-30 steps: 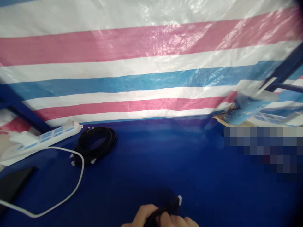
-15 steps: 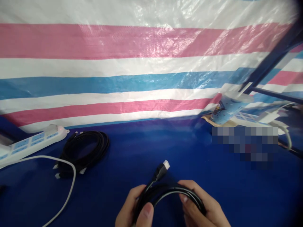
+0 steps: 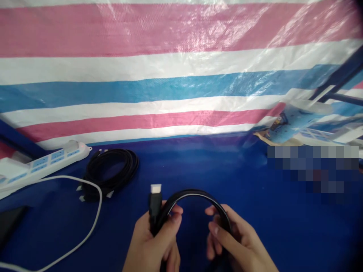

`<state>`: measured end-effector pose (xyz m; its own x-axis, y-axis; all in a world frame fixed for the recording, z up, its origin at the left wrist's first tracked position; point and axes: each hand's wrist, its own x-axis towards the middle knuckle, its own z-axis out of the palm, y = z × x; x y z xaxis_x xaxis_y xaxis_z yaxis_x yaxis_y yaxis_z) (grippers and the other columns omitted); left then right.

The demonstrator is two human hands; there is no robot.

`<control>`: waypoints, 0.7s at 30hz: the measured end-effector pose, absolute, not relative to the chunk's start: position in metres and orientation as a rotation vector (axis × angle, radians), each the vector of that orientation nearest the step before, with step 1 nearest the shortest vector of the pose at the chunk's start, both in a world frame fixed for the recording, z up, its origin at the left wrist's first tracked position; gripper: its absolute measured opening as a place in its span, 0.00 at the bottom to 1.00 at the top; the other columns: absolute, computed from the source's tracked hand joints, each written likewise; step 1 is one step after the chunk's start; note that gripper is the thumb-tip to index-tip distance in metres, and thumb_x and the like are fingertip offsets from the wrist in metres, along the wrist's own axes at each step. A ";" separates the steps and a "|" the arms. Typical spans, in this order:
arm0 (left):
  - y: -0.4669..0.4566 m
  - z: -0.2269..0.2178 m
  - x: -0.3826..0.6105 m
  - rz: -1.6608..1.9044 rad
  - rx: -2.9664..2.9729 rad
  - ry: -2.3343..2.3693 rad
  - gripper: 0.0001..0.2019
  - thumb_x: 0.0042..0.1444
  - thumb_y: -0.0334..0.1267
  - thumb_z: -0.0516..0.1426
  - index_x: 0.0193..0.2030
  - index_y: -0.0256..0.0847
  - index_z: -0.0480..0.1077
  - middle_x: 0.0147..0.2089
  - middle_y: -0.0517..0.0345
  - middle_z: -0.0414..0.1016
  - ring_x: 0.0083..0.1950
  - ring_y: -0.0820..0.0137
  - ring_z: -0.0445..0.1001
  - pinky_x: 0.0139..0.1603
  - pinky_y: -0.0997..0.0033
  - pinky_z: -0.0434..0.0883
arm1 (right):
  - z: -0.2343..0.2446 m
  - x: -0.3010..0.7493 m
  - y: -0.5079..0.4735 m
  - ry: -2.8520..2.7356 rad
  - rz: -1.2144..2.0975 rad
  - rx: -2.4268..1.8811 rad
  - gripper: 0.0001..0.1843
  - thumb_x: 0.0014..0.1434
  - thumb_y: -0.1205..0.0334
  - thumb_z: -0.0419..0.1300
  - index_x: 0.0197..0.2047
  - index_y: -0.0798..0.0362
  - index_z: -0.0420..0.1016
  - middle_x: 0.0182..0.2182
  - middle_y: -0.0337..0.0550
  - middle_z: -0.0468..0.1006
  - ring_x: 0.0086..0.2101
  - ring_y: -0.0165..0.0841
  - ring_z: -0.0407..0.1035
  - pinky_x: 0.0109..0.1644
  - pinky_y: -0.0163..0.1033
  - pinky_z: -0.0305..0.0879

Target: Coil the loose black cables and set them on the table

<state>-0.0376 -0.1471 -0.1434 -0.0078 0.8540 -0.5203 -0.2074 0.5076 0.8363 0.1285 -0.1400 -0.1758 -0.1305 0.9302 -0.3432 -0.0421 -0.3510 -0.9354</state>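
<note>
Both of my hands hold a coiled black flat cable point(image 3: 195, 196) low in the middle of the view, above the blue table point(image 3: 255, 226). My left hand point(image 3: 154, 241) is closed round the coil's left side, beside the plug point(image 3: 155, 202), whose silver end points up. My right hand point(image 3: 235, 240) is closed on the coil's right side, with the cable running under its fingers. The loop arches between the two hands.
A second coiled black cable point(image 3: 112, 172) lies on the table at the left. A white power strip point(image 3: 42, 164) sits at the far left, with a white cord point(image 3: 85, 230) curving forward. A striped tarp point(image 3: 170, 68) forms the back wall. Blue packaging point(image 3: 295, 122) lies at the right.
My hands rose into view with the coil. The plug, which pointed up and right, now stands upright by my left hand, and the loop is held higher.
</note>
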 end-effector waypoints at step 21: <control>-0.029 -0.162 -0.027 1.104 0.891 1.463 0.10 0.60 0.38 0.54 0.45 0.35 0.65 0.25 0.67 0.60 0.20 0.83 0.56 0.20 0.81 0.60 | -0.182 0.144 -0.037 -1.336 1.495 -1.327 0.15 0.64 0.57 0.54 0.48 0.59 0.66 0.34 0.41 0.71 0.29 0.24 0.67 0.29 0.30 0.67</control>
